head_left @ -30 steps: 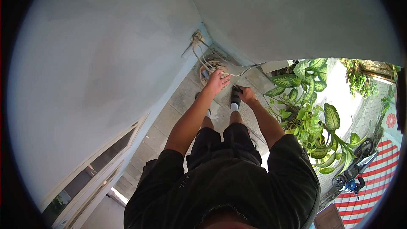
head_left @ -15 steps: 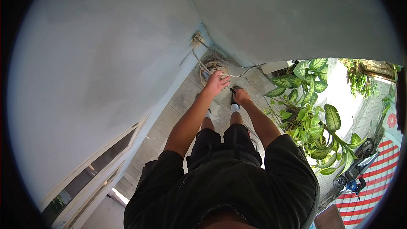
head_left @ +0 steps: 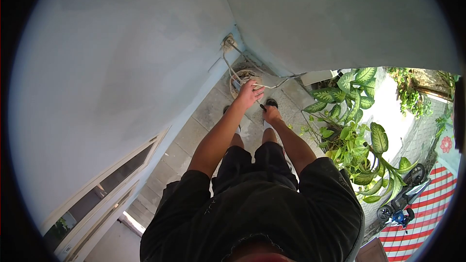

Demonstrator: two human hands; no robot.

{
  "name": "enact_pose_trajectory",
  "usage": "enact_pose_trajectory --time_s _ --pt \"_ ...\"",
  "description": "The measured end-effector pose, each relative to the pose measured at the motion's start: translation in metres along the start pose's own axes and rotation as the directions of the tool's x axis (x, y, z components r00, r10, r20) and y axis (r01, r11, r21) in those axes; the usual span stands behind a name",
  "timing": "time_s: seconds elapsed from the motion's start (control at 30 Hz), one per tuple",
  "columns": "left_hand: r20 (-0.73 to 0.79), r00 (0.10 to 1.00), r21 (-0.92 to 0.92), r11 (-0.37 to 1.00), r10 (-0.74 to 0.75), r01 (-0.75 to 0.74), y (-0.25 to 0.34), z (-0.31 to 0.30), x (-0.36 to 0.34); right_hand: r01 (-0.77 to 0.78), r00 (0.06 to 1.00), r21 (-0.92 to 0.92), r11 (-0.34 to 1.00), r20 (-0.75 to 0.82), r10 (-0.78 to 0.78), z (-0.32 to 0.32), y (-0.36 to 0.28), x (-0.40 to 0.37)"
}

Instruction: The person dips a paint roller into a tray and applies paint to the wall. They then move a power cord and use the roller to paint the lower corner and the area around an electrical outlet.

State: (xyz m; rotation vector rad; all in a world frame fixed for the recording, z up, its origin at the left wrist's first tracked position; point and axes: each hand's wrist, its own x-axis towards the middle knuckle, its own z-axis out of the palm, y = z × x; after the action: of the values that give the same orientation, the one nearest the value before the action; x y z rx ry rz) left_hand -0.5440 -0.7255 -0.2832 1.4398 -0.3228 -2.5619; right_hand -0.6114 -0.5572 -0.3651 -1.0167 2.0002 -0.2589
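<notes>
My left hand [head_left: 249, 94] is at a pale cable [head_left: 263, 86], its thumb and forefinger seemingly pinched on it while the other fingers spread to the right. Just to the right and below, my right hand [head_left: 272, 114] is wrapped round a slim black-handled tool [head_left: 263, 107] that points up and left towards the left hand. The tool's tip is too small to make out. The cable runs up to a wall box [head_left: 229, 42] in the corner. Behind the left hand, a round coil of cable [head_left: 234, 86] lies low by the wall, partly hidden.
Pale blue walls [head_left: 121, 63] meet at the corner. A grey cable [head_left: 286, 76] stretches along the right wall. Leafy potted plants [head_left: 359, 140] crowd the right side. Below are paving slabs [head_left: 191, 136] and my shoes [head_left: 272, 103]. A window [head_left: 97, 194] is at lower left.
My right hand has moved slightly left and down with the black-handled tool, closer to my left hand. The left hand stays almost in place at the cable.
</notes>
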Motion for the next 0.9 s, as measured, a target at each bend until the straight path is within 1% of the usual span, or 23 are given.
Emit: enact_pose_trajectory --time_s 0.03,0.1,0.13,0.2,0.23,0.3,0.43,0.5,0.53,0.6,0.63,0.7,0.73,0.77,0.8,0.83,0.9 --pt "0.003 1.000 0.001 1.000 -0.001 0.001 0.000 -0.001 0.000 -0.002 1.000 0.004 1.000 -0.003 0.002 -0.002 0.000 -0.004" --pt "0.009 1.000 0.004 1.000 0.002 -0.002 0.002 -0.003 0.001 0.050 0.997 0.049 0.998 -0.060 -0.047 -0.007 0.008 -0.011" --pt "0.007 1.000 -0.003 1.000 0.003 -0.003 0.001 -0.004 0.001 0.049 0.997 0.047 0.998 -0.059 -0.046 -0.006 0.013 -0.016" --pt "0.007 1.000 -0.016 1.000 0.001 -0.001 -0.002 -0.006 0.001 0.117 0.984 0.134 0.984 -0.150 -0.097 -0.005 0.025 -0.026" --pt "0.018 1.000 -0.009 1.000 0.010 -0.010 -0.003 -0.006 0.000 0.115 0.984 0.131 0.985 -0.149 -0.095 -0.003 0.028 -0.028" --pt "0.030 0.999 -0.005 1.000 0.023 -0.023 -0.002 -0.008 0.002 0.141 0.983 0.194 0.971 -0.144 -0.114 0.001 0.033 -0.027" --pt "0.050 0.999 -0.020 1.000 0.014 -0.013 -0.002 -0.016 0.003 0.161 0.979 0.210 0.964 -0.159 -0.129 0.014 0.033 -0.017" --pt "0.063 0.998 -0.024 1.000 0.012 -0.010 -0.002 -0.018 0.005 0.169 0.982 0.142 0.975 -0.104 -0.155 0.016 0.030 -0.003" --pt "0.069 0.998 -0.020 1.000 0.014 -0.012 -0.004 -0.020 0.005 0.168 0.983 0.144 0.975 -0.103 -0.154 0.018 0.029 -0.001" --pt "0.077 0.997 -0.012 1.000 0.018 -0.017 -0.003 -0.021 0.007 0.099 0.991 0.046 0.994 -0.100 -0.094 0.016 0.023 0.004" --pt "0.086 0.996 -0.012 1.000 0.018 -0.017 -0.004 -0.022 0.007 0.098 0.991 0.048 0.994 -0.100 -0.093 0.013 0.022 0.000" --pt "0.096 0.995 -0.013 1.000 0.020 -0.019 -0.003 -0.019 0.002 0.108 0.990 0.199 0.974 -0.108 -0.088 0.008 0.025 -0.008" --pt "0.047 0.999 -0.015 1.000 0.020 -0.019 -0.003 -0.015 -0.002 0.107 0.990 0.199 0.974 -0.107 -0.087 0.009 0.028 -0.012" --pt "0.000 1.000 -0.016 1.000 0.021 -0.021 -0.002 -0.011 -0.005 0.106 0.989 0.246 0.963 -0.127 -0.076 0.009 0.030 -0.017" --pt "0.000 1.000 -0.017 1.000 0.021 -0.021 -0.001 -0.010 -0.007 0.106 0.987 0.293 0.950 -0.144 -0.065 0.007 0.028 -0.021" --pt "0.005 1.000 -0.005 1.000 0.018 -0.018 0.001 -0.009 -0.009 0.106 0.987 0.292 0.951 -0.144 -0.067 0.005 0.025 -0.024" --pt "0.010 1.000 0.007 1.000 0.013 -0.013 0.001 -0.009 -0.010 0.046 0.995 0.352 0.935 -0.104 -0.010 0.002 0.018 -0.030"
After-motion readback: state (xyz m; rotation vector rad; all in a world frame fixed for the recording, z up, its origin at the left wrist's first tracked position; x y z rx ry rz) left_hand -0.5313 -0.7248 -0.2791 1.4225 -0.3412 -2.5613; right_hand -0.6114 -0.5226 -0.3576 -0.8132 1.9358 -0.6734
